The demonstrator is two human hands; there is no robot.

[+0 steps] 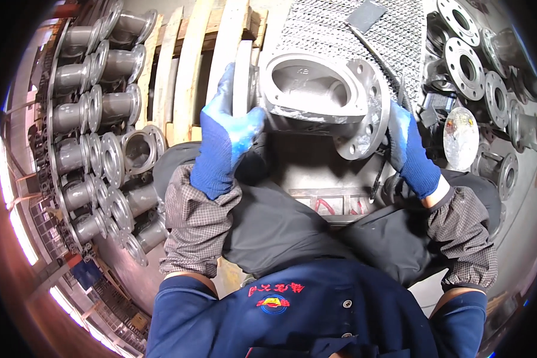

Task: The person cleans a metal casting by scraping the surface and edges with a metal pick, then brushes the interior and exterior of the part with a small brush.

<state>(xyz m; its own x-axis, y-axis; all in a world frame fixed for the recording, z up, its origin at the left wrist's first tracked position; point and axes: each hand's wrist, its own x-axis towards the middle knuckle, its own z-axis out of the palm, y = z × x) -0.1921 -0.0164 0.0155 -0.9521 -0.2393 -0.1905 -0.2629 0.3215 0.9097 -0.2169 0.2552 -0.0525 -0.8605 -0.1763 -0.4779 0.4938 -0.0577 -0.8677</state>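
Note:
A grey metal valve body casting (316,113) with a wide oval opening on top lies between my two hands, in front of my knees. Both its ends carry round flanges, the right one with bolt holes. My left hand (224,134), in a blue coated glove, grips the left flange, thumb on the near side and fingers along its outer face. Against the right flange is my right hand (409,146), gloved the same way; its fingers are partly hidden behind the rim. What supports the casting from below is not clearly visible.
Several flanged castings (116,110) are stacked at the left, beside a wooden pallet (191,53). More castings (464,68) crowd the right, near a pale round disc (461,140). Beyond the work, a dark cable (388,68) crosses a patterned metal surface (316,27) holding a flat grey plate (367,16).

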